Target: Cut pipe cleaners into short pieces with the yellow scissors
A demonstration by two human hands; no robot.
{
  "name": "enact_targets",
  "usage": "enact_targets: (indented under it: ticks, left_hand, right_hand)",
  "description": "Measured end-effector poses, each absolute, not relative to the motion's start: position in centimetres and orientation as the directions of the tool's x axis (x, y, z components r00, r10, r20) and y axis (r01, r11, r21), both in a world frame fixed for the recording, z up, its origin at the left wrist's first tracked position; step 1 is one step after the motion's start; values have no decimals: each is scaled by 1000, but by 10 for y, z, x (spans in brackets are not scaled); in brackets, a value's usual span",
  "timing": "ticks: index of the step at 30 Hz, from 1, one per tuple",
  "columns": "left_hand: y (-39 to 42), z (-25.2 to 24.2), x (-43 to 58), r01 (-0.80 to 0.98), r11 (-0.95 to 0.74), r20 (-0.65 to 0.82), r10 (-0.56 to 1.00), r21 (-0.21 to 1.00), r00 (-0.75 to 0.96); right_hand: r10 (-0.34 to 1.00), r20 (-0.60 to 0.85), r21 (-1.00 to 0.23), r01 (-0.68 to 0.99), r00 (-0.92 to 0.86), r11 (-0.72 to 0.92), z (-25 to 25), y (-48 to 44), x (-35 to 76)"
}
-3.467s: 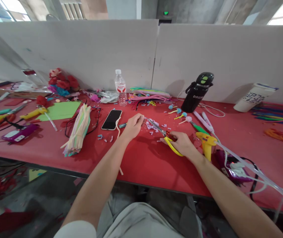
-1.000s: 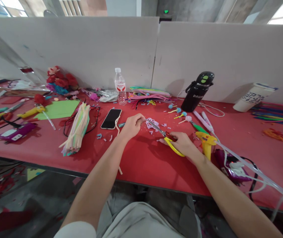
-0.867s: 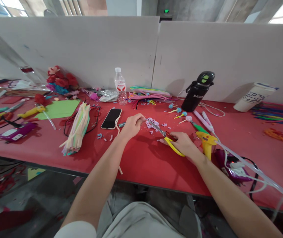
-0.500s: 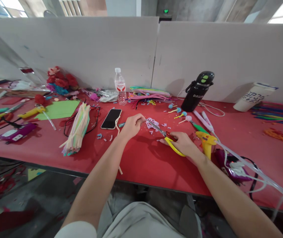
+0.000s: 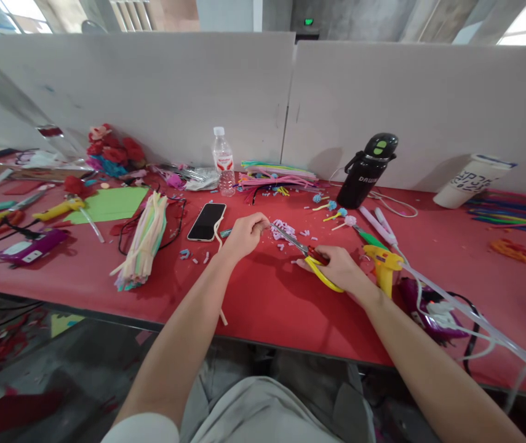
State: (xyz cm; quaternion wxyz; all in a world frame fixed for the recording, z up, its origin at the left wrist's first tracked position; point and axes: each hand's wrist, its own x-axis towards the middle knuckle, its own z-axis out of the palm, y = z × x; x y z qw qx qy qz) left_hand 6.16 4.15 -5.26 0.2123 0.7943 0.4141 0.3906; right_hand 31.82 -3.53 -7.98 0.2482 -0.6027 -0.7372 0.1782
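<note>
My right hand grips the yellow-and-red handles of a pair of scissors, whose blades point up-left toward my left hand. That left hand is closed in a pinch on a small piece at the blade tips; the piece is too small to name. A cream pipe cleaner runs under the left wrist. Several short lilac and blue cut pieces lie scattered on the red table around the blades.
A black phone lies left of my left hand, beside a bundle of pastel pipe cleaners. A yellow glue gun stands right of my right hand. A water bottle, black flask and white cup stand along the back partition.
Both hands stay in nearly the same spot over the frames. The scissor blades shift slightly at the left fingertips.
</note>
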Motion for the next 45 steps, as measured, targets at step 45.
enact_targets:
  ticks: [45]
  left_hand:
    - [39, -50, 63, 467, -570, 462, 822, 676, 334]
  right_hand:
    - [982, 139, -549, 815, -131, 186, -73, -40, 317]
